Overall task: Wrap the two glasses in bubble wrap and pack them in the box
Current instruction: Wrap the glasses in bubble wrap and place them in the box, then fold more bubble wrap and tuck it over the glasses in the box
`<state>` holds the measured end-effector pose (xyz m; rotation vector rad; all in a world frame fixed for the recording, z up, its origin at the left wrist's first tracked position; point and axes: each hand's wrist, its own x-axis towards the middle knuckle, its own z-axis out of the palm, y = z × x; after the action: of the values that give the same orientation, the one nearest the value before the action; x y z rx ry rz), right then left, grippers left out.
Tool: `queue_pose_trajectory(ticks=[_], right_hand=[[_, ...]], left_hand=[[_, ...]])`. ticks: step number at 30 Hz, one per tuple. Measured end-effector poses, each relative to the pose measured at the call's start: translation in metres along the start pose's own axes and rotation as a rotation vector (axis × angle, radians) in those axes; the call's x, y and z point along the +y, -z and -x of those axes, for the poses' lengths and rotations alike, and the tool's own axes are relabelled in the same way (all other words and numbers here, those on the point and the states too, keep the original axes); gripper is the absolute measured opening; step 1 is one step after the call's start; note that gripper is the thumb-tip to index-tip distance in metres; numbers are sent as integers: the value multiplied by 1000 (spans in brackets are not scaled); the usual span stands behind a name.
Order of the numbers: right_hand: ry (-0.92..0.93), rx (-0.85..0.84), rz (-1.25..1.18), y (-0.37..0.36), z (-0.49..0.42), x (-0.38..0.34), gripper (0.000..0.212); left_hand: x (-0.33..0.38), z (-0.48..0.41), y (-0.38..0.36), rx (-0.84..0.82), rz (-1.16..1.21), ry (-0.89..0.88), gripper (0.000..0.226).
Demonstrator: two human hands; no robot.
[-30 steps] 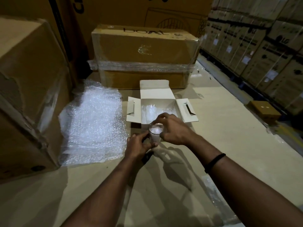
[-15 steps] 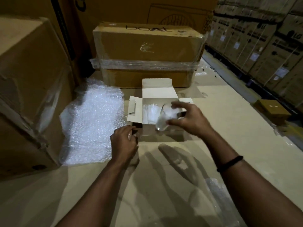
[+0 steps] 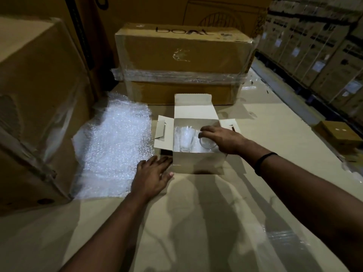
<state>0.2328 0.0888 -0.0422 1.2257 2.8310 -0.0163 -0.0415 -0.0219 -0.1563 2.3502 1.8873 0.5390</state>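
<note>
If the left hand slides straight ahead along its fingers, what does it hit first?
Most likely the near left corner of the white box, just beyond the left hand; the bubble wrap sheet lies off to the side. Depth is unclear.

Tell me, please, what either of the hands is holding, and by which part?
The right hand grips a glass by its near round end, inside the white box; rim or base, I cannot tell. The left hand holds nothing.
</note>
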Motion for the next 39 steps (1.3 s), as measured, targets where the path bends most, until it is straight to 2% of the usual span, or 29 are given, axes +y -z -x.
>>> queue_pose_trajectory(ticks=[2,4,6,10,13,18,20,22,24,26,28,30,32,34,36,37,39], right_hand=[[-23,-136,-98,5,-3,-1,68],[-97,-230,-210,10,-5,0,59],[-184,-183,-241,13,-2,-1,49],[-297,-62,-6,1,3,-7,44],[-342,3,-2,-8,1,-11,36],[-374,-29,-35,-10,-3,-16,38],[-376,-43,-39,-10,-3,-20,40],[-371,82,-53,-11,4,-35,42],[-351,349,-163,-14,15,-64,38],[-331,533,-291,-23,26,-102,30],[-273,601,-386,-42,28,-138,23],[-219,597,-427,-69,24,-165,24],[-213,472,-389,-97,19,-181,36],[-226,338,-315,-117,16,-191,48],[-284,302,-286,-119,16,-196,59],[-308,300,-278,-117,16,-198,61],[-333,311,-270,-113,16,-200,63]], left_hand=[[1,0,0,-13,-10,5,60],[3,0,1,-24,-5,13,61],[3,0,2,-39,10,32,62],[4,-1,2,-61,-8,39,64],[4,-1,3,-65,-15,45,65],[6,0,6,-69,-5,49,65],[7,1,7,-25,89,70,63],[5,0,10,74,286,111,51],[4,2,14,216,488,152,37],[8,8,20,374,531,192,34],[12,16,31,504,501,228,34],[7,19,46,578,486,295,34],[-12,19,60,522,359,364,35],[-39,23,72,287,172,434,34],[-58,31,79,11,70,486,40],[-65,34,80,-66,59,498,41],[-70,36,79,-64,70,498,30]])
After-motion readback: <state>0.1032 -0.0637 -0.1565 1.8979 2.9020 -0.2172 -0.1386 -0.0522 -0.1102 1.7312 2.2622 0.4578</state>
